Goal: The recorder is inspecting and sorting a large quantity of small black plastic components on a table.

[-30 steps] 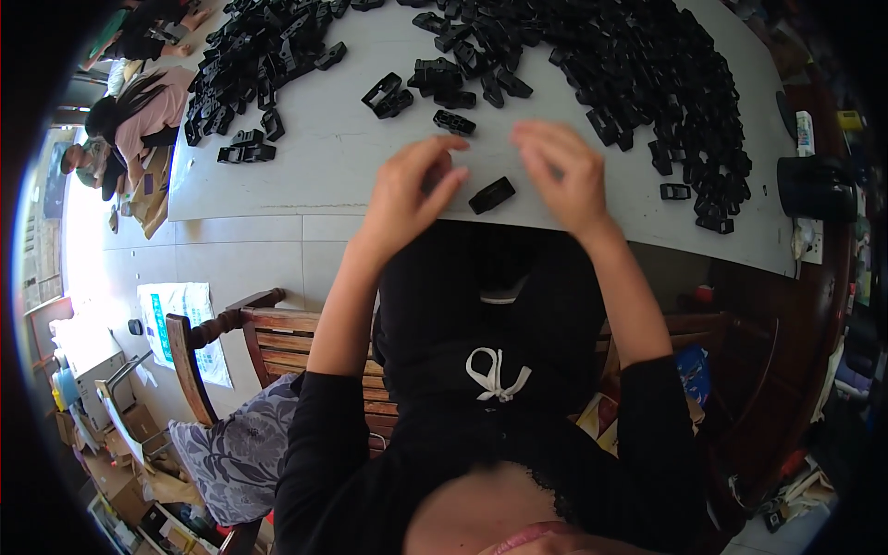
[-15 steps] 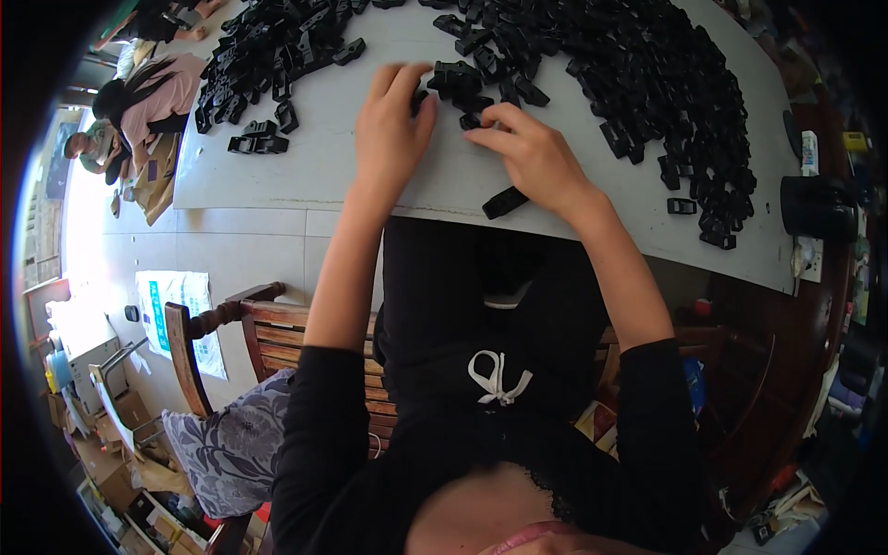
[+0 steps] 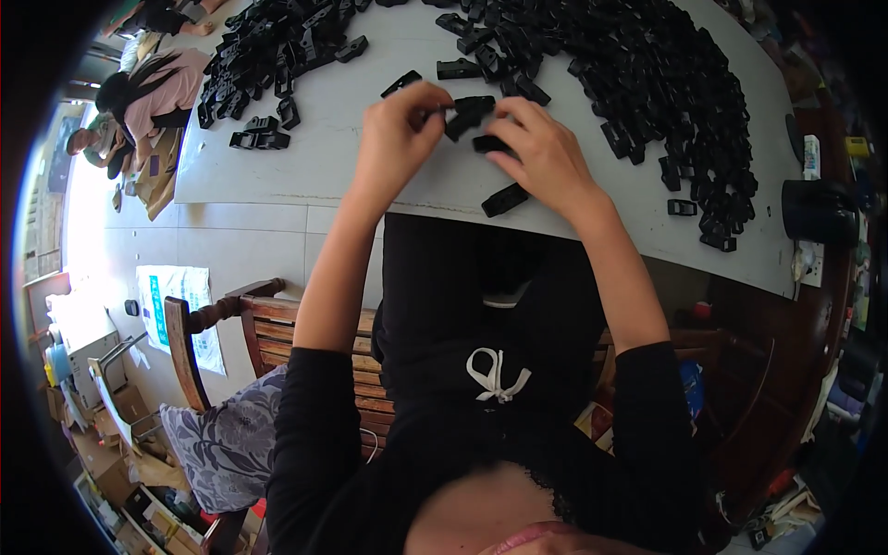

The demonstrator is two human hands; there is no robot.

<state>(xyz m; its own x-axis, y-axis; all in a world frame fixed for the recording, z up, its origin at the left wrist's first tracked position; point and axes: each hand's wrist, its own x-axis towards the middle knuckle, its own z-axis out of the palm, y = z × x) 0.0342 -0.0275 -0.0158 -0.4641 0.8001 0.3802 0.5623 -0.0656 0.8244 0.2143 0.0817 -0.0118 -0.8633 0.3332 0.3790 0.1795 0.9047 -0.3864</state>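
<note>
My left hand (image 3: 396,139) and my right hand (image 3: 539,153) meet above the near edge of a pale grey table (image 3: 324,166). Both pinch small black plastic parts (image 3: 470,113); the left fingertips hold one end, the right fingers hold the other and cover a second black piece (image 3: 490,143). One loose black part (image 3: 505,199) lies on the table just under my right hand. A big heap of the same black parts (image 3: 647,65) spreads across the far right of the table, and a smaller heap (image 3: 277,46) lies at the far left.
A black cup-like object (image 3: 819,211) stands at the table's right end. A wooden chair (image 3: 231,324) is under me, with a patterned cushion (image 3: 227,435) beside it. Other people (image 3: 139,92) sit on the floor at the far left. Boxes clutter the lower left.
Both hands reached forward to the pile, took black parts, and have drawn back together, now holding them between the fingertips above the table edge.
</note>
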